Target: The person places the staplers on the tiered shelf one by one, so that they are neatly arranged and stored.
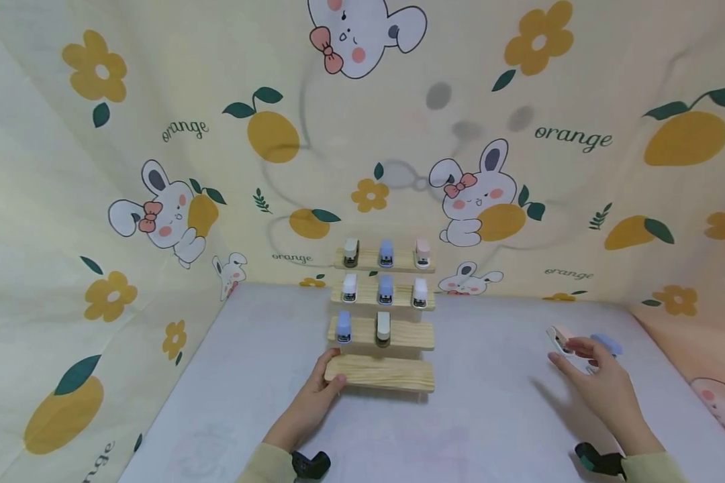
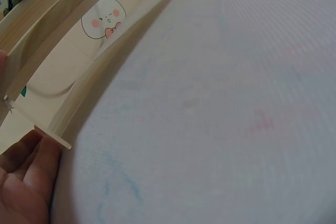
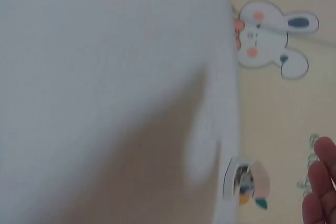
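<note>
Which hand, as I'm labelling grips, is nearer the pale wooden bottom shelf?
Left: left hand grips the shelf by its left end; right hand is far right of it.

I see staplers [image 1: 386, 290] in blue, white, pale pink and grey-green, and a shelf [image 1: 380, 372] of pale streaked wood. My feed shows cream cloth [image 1: 362, 100] printed with white rabbits [image 1: 461, 225], orange flowers [image 1: 110, 296] and green leaves [image 1: 78, 376]; the table [image 1: 489, 402] looks lilac-grey.

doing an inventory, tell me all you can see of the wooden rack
The wooden rack stands upright on the table, its four stepped shelves pale and grained. From the top, three, three and two small staplers rest on them; the lowest shelf holds none. The left hand grips that shelf's left end.
</note>
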Motion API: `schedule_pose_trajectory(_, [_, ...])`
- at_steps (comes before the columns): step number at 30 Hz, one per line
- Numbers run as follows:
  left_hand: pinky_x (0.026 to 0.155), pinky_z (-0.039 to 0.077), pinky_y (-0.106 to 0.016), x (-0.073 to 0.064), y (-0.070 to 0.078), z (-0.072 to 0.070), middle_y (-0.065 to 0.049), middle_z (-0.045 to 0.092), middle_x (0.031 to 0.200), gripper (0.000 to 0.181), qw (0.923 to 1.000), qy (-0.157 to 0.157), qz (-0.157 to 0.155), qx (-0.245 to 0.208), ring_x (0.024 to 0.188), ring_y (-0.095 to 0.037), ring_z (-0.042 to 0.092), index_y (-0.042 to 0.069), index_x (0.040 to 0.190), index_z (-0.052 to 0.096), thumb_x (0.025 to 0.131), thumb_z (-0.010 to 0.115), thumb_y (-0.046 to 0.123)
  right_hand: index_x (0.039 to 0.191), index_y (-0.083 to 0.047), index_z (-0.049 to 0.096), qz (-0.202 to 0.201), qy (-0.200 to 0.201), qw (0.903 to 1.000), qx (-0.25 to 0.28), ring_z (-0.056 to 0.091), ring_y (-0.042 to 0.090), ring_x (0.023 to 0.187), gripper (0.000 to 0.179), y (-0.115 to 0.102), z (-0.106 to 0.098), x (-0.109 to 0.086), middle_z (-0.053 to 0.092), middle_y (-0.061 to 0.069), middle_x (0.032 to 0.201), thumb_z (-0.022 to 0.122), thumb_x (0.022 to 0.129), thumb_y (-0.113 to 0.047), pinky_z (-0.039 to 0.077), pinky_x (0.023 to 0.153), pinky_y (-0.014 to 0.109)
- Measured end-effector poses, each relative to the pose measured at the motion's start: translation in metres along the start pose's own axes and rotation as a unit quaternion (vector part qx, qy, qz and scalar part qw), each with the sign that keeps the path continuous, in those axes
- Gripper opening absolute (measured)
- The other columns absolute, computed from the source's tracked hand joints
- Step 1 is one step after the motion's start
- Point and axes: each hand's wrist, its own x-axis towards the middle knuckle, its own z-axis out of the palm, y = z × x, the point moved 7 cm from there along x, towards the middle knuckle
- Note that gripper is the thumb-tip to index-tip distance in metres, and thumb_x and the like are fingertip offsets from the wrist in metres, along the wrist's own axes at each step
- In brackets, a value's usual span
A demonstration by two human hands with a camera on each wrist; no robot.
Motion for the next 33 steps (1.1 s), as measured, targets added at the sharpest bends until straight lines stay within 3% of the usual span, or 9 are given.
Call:
schedule_pose_trajectory(4, [0.112, 0.014, -0.057, -0.001, 0.001, 0.001, -0.009, 0.019, 0.159, 0.057, 1.0000, -0.003, -0.002, 0.005, 0.144, -0.033, 0.015, 0.036, 0.148, 0.026, 0.098, 0.051, 0.044, 0.134, 0.002, 0.045, 0.028, 0.001, 0.9996, -0.008, 0.039, 0.052, 0.119, 0.071, 0.018, -0.010, -0.001, 0.046, 0.032, 0.133, 0.064, 0.090, -0.049, 0.035, 0.086, 0.067])
schedule_pose_trajectory(12, [0.113, 0.014, -0.055, -0.001, 0.001, 0.001, -0.006, 0.017, 0.159, 0.058, 0.9998, -0.013, -0.004, -0.016, 0.145, -0.031, 0.013, 0.038, 0.147, 0.026, 0.096, 0.052, 0.048, 0.145, 0.003, 0.034, 0.115, -0.024, 0.9931, -0.011, 0.025, 0.058, 0.128, 0.088, 0.048, -0.017, 0.003, 0.034, 0.035, 0.142, 0.056, 0.089, -0.062, 0.026, 0.091, 0.075])
schedule_pose_trajectory(23, [0.113, 0.013, -0.056, 0.001, -0.002, 0.001, -0.007, 0.017, 0.159, 0.057, 0.9999, -0.010, -0.001, -0.013, 0.145, -0.032, 0.013, 0.036, 0.148, 0.026, 0.098, 0.052, 0.044, 0.149, 0.005, 0.022, 0.154, -0.041, 0.9872, -0.001, 0.016, 0.058, 0.132, 0.100, 0.064, -0.025, 0.003, 0.019, 0.038, 0.148, 0.055, 0.087, -0.066, 0.025, 0.092, 0.076])
schedule_pose_trajectory(30, [0.113, 0.013, -0.055, -0.009, 0.019, 0.002, -0.013, 0.018, 0.158, 0.055, 0.9998, -0.010, 0.002, -0.016, 0.144, -0.034, 0.013, 0.024, 0.149, 0.026, 0.101, 0.051, 0.029, 0.149, 0.006, 0.016, 0.181, -0.081, 0.9794, -0.038, 0.021, 0.060, 0.126, 0.104, 0.080, -0.019, 0.003, 0.016, 0.041, 0.145, 0.053, 0.086, -0.069, 0.027, 0.091, 0.075])
schedule_pose_trajectory(33, [0.113, 0.013, -0.055, -0.012, 0.024, 0.002, -0.014, 0.019, 0.158, 0.056, 0.9998, -0.011, 0.004, -0.017, 0.144, -0.035, 0.013, 0.020, 0.150, 0.026, 0.101, 0.051, 0.028, 0.150, 0.005, 0.014, 0.196, -0.107, 0.9736, -0.047, 0.029, 0.057, 0.117, 0.108, 0.086, -0.014, 0.003, 0.016, 0.043, 0.143, 0.050, 0.084, -0.073, 0.037, 0.086, 0.070])
